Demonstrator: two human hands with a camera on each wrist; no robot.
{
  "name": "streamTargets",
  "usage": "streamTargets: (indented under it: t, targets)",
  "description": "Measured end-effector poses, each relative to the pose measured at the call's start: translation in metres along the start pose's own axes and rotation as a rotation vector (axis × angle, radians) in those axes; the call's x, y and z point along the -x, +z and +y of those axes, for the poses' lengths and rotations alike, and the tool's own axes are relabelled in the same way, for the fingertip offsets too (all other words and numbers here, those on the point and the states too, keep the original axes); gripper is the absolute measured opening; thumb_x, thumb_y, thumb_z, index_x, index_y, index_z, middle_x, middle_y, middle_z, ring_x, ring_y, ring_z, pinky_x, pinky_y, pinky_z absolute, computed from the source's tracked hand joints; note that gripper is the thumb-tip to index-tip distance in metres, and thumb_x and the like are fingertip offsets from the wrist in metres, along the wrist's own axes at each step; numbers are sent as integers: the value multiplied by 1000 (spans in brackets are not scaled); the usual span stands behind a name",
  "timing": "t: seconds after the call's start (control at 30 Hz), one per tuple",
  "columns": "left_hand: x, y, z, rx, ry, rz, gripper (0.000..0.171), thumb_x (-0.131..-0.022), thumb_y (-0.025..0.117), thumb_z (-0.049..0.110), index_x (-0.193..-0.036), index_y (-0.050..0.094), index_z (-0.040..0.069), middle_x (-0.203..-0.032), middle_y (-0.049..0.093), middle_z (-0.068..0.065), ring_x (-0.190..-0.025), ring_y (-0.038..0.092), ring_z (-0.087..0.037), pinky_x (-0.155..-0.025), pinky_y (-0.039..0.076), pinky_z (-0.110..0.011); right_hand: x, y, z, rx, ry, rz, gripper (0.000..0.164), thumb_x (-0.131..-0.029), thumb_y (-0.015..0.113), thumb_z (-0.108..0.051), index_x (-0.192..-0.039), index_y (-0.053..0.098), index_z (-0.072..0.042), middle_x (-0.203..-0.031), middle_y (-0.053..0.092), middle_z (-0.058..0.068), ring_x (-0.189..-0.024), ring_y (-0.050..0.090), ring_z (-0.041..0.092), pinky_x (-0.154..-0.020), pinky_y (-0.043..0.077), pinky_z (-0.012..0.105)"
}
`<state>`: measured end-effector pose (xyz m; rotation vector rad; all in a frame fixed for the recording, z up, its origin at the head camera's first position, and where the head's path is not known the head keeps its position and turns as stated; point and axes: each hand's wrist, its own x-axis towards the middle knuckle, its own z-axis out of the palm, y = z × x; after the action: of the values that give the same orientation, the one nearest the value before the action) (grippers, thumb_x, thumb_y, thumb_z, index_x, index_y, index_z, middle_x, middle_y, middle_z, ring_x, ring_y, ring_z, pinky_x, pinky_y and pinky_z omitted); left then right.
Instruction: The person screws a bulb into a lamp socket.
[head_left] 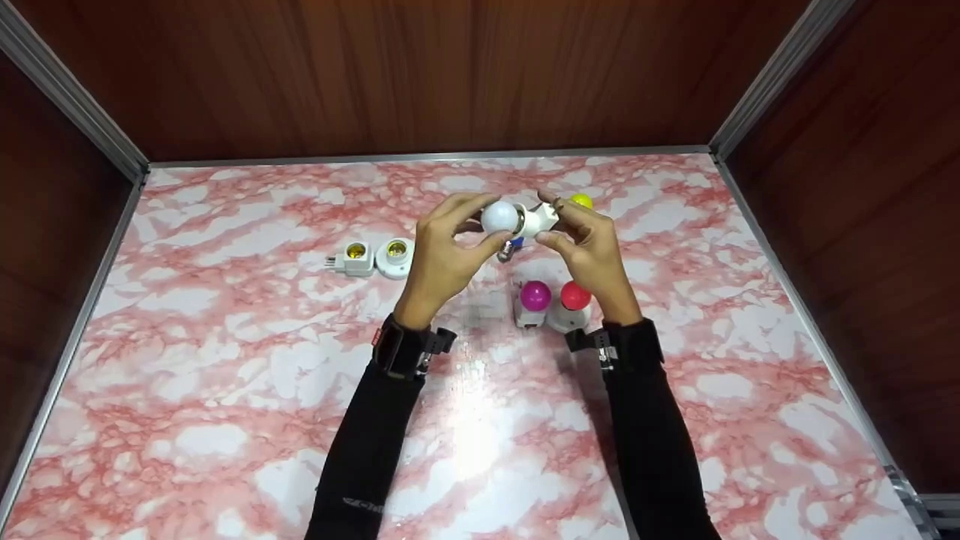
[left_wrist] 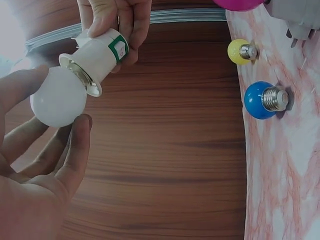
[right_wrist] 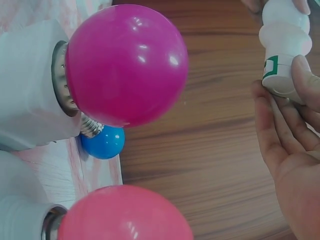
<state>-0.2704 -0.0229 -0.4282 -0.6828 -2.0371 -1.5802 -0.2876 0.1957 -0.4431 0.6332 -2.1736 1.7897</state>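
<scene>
Above the table, my left hand point(head_left: 446, 251) holds a white light bulb point(head_left: 499, 217) by its round globe, between thumb and fingers. My right hand point(head_left: 596, 251) pinches a white bulb socket point(head_left: 538, 220), which bears a green-edged label in the left wrist view. Bulb and socket meet end to end: the bulb's metal base is at the socket's flared mouth point(left_wrist: 95, 87), tilted in the left wrist view. How deep the base sits inside is hidden. Beneath the hands lies a blue bulb point(left_wrist: 260, 100), with a yellow bulb point(left_wrist: 239, 52) farther off.
A purple bulb point(head_left: 535, 295) and a red bulb point(head_left: 575, 295) stand in white holders below the right hand. Left of the left hand are a plug-in socket point(head_left: 358, 261) and a round socket point(head_left: 395, 259), both without bulbs. Wooden panels point(head_left: 420, 75) enclose the marbled table point(head_left: 225, 360).
</scene>
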Motion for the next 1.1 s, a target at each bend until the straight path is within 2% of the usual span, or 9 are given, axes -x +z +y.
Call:
streamTargets:
  t: [0.37, 0.43, 0.57, 0.8, 0.97, 1.1]
  targets:
    - [1, -6, -4, -20, 75, -68, 44, -81, 81, 18, -123, 70, 12, -122, 69, -7, -105, 68, -15, -89, 59, -20, 1, -2, -1, 8, 19, -39, 44, -86, 72, -2, -128, 61, 6, -140, 59, 22, -103, 69, 6, -94, 57, 19]
    - [1, -7, -5, -32, 96, -75, 44, -81, 81, 16, -123, 70, 12, -122, 69, -7, -108, 68, -15, -91, 59, -20, 2, -3, -2, 4, 24, -47, 44, -86, 71, -1, -129, 61, 6, -141, 58, 22, -104, 69, 6, -94, 57, 19]
    - [0, -6, -6, -58, 129, -82, 42, -81, 81, 15, -122, 71, 12, -122, 70, -5, -110, 67, -14, -95, 57, -22, 2, -4, -3, 5, 30, -50, 44, -86, 72, -2, -128, 62, 5, -141, 58, 21, -94, 69, 7, -90, 58, 18]
    - [-2, -7, -6, -55, 170, -90, 39, -81, 80, 11, -119, 72, 12, -123, 70, -5, -116, 66, -15, -102, 54, -24, 1, -4, -3, -24, 67, -66, 45, -87, 71, -2, -130, 60, 4, -142, 58, 21, -100, 70, 11, -93, 59, 21]
    - [-2, -7, -6, -37, 173, -96, 40, -81, 80, 8, -119, 71, 12, -123, 70, -5, -116, 66, -14, -102, 54, -24, 0, -3, -3, -34, 68, -65, 46, -88, 70, -3, -132, 60, 3, -140, 59, 22, -107, 70, 11, -96, 58, 23]
    - [0, -6, -6, -27, 127, -110, 45, -80, 81, 13, -124, 69, 12, -126, 66, -5, -114, 65, -13, -97, 56, -22, 0, -2, -3, -28, 54, -56, 47, -88, 70, -5, -134, 59, 1, -133, 62, 25, -106, 70, 11, -95, 58, 23]
